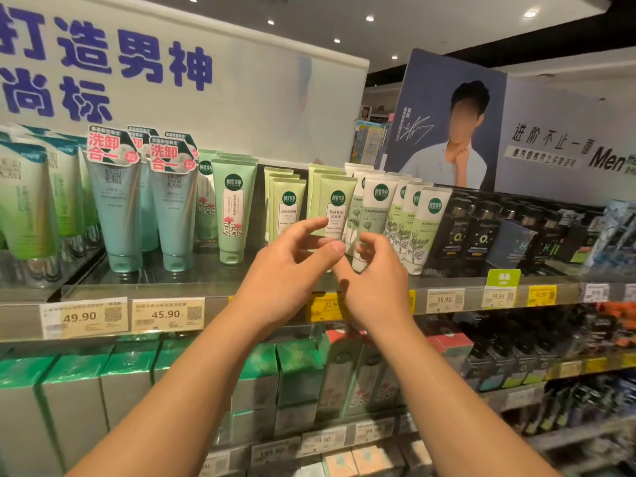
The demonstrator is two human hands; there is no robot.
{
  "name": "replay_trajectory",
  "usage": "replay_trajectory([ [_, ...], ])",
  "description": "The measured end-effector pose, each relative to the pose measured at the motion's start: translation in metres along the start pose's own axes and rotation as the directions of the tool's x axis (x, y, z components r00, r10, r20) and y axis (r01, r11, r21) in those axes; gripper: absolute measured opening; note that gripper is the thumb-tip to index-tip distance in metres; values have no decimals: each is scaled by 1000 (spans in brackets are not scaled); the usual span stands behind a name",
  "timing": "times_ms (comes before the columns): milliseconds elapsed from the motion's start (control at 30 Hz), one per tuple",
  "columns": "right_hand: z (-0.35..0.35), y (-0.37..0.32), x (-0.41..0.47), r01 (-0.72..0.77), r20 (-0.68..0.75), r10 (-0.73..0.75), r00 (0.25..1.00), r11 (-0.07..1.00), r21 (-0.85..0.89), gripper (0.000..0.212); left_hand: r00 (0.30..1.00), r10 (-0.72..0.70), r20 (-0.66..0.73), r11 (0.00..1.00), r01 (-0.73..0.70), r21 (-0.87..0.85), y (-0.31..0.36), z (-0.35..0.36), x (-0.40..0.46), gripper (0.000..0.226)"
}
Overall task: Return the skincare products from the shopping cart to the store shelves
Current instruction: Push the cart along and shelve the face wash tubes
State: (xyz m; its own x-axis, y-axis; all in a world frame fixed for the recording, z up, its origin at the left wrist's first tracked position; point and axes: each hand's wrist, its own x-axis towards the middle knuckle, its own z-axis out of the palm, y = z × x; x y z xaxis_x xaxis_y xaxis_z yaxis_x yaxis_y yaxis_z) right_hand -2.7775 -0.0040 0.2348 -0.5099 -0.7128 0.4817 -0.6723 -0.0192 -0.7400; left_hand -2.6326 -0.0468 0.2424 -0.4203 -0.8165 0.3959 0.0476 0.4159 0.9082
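Both hands raised in front of upper shelf [220, 290], approx. mid-bay. Left hand [292, 266]: fingers loosely spread, thumb out, gripping nothing; fingertips at lower front of light green tube [335, 208], contact not certain. Right hand [373, 280]: fingers curled inward near base of white tube [377, 208] just beside it; whether they pinch it or hold nothing, cannot tell, as the hand covers the tube's cap.

Surroundings: teal tubes [120, 208] w/ red-white promo tags to the left, a mint tube [234, 208] between; black bottles [481, 232] to the right. Price tags [165, 315] along shelf edge, partly blocked by both wrists. Green boxes [127, 376] on shelf below.

Light green tube: stands cap-down, upright, front of its row, dark green round logo, white label panel.
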Motion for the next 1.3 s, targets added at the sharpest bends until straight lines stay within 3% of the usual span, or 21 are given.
replay_trajectory([
  [167, -21, 20, -30, -9, -80, 13, 997, 999, 50, 36, 992, -34, 121, 954, 68, -291, -5, 19, -16, 60],
  [367, -65, 63, -69, -122, -144, 150, 978, 975, 183, 23, 946, -76, 314, 914, 192, -358, -13, 63, -35, 66],
  [700, -166, 138, -147, -363, -219, 417, 882, 898, 249, 27, 737, -63, 673, 924, 298, -240, -26, 179, -71, 66],
  [833, -206, 170, -178, -419, -324, 473, 819, 879, 226, 24, 642, -71, 763, 934, 311, -175, -26, 229, -87, 54],
  [933, -236, 192, -207, -424, -403, 470, 785, 883, 202, 35, 570, -82, 818, 944, 306, -119, -25, 267, -99, 48],
  [1067, -279, 224, -240, -534, -493, 543, 680, 827, 175, 43, 514, -140, 846, 929, 365, -68, -23, 322, -119, 40],
  [1233, -330, 268, -282, -622, -563, 616, 551, 753, 215, 9, 432, -209, 877, 898, 439, -2, -24, 402, -145, 25],
  [1300, -348, 284, -296, -655, -572, 646, 506, 719, 233, 8, 395, -210, 894, 909, 416, 29, -27, 430, -155, 25],
])
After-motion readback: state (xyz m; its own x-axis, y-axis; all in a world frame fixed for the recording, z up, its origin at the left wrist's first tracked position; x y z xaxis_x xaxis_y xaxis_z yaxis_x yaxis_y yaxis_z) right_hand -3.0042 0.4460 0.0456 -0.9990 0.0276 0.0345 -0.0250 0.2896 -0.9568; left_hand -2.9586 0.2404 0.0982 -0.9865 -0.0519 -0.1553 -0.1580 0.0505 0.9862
